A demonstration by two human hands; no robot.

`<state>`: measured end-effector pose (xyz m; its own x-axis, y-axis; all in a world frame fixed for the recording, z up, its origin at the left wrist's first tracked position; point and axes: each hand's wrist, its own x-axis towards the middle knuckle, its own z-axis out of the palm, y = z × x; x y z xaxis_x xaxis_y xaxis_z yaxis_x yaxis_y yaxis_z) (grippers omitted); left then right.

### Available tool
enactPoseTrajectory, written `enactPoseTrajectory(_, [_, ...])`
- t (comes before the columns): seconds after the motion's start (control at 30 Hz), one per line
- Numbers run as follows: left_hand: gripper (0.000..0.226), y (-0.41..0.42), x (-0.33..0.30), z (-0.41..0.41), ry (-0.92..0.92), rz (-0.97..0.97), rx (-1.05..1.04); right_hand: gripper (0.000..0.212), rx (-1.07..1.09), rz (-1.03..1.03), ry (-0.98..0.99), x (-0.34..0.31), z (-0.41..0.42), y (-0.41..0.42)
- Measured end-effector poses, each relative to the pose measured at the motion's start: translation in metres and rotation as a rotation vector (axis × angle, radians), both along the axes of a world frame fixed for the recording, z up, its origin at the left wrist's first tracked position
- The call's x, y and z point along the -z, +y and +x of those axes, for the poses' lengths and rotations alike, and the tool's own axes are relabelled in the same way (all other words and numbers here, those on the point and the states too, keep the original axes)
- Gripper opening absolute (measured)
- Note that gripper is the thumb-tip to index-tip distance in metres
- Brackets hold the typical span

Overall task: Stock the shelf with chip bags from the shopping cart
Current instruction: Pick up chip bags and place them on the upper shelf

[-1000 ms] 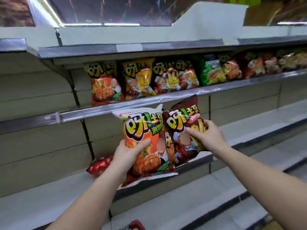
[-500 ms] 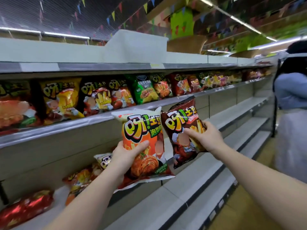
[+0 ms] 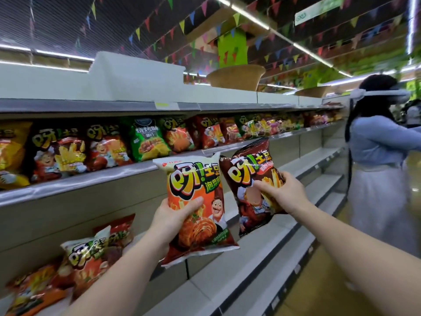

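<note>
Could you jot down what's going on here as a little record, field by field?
Place: shop aisle with long shelves
Left hand: holds orange chip bag
Right hand: holds dark brown chip bag
Upper shelf: row of chip bags standing upright
Lower shelf: a few bags at the left, bare to the right
Bystander: person in blue top at the right

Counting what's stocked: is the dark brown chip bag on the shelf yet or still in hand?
Still in hand. The right hand grips the dark brown chip bag in the air.
</note>
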<state>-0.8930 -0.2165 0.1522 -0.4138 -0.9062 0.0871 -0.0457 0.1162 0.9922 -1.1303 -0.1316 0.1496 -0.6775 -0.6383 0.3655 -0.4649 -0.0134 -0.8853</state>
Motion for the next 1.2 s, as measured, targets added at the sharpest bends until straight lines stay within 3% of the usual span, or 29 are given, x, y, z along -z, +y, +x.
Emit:
enactPoseTrajectory(0.17, [0.08, 0.0, -0.001, -0.043, 0.016, 0.003, 0.018, 0.064, 0.018, 0.015, -0.009, 0.004, -0.043, 0.007])
enactPoseTrajectory(0.43, [0.051, -0.031, 0.004, -0.096, 0.069, 0.016, 0.077, 0.068, 0.071, -0.008, -0.03, 0.01, -0.087, -0.003])
enactPoseTrajectory(0.67, [0.065, -0.091, 0.001, -0.148, 0.092, -0.001, 0.169, 0.051, 0.105, -0.021, -0.028, 0.011, -0.127, -0.047])
enactPoseTrajectory(0.87, [0.05, -0.158, -0.01, -0.2, 0.111, -0.013, 0.253, 0.046, 0.16, -0.069, -0.029, 0.003, -0.165, -0.093])
enactPoseTrajectory(1.03, [0.047, -0.198, -0.017, -0.258, 0.109, 0.02, 0.343, 0.069, 0.246, -0.049, -0.079, 0.003, -0.209, -0.12])
enactPoseTrajectory(1.13, [0.049, -0.212, -0.018, -0.296, 0.11, 0.027, 0.381, 0.1, 0.276, -0.054, -0.081, 0.003, -0.24, -0.13])
enactPoseTrajectory(1.2, [0.044, -0.22, -0.019, -0.321, 0.12, 0.03, 0.403, 0.104, 0.29, -0.058, -0.076, 0.002, -0.263, -0.135])
